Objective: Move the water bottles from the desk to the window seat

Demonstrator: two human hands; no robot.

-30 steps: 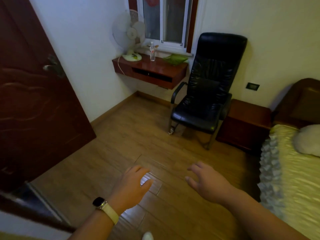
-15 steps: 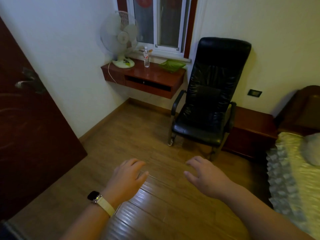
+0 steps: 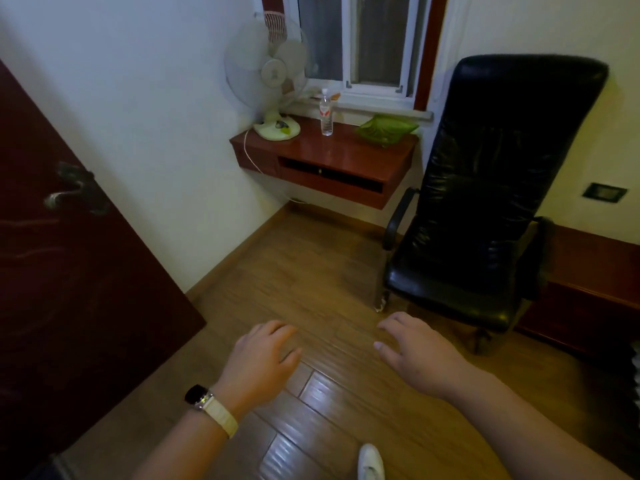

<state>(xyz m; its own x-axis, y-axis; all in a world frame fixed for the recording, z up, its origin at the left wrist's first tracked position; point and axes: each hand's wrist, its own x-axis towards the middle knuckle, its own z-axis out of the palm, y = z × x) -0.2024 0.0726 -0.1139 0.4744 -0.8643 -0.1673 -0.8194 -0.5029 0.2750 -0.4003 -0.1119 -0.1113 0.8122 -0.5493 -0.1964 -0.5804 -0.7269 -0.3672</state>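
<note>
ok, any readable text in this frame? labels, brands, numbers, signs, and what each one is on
Nothing here can be read.
Label on the water bottle, which stands on the desk: red and white, print too small and blurred to read.
Screen of the watch on the left wrist: dark, no digits showing.
Marks on the fan base: too small to tell whether they are lettering.

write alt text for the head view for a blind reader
An empty left hand and right hand hover open over a wooden floor, facing a desk under a window where one water bottle stands upright between a fan and a green dish. A black chair sits beside the desk.
</note>
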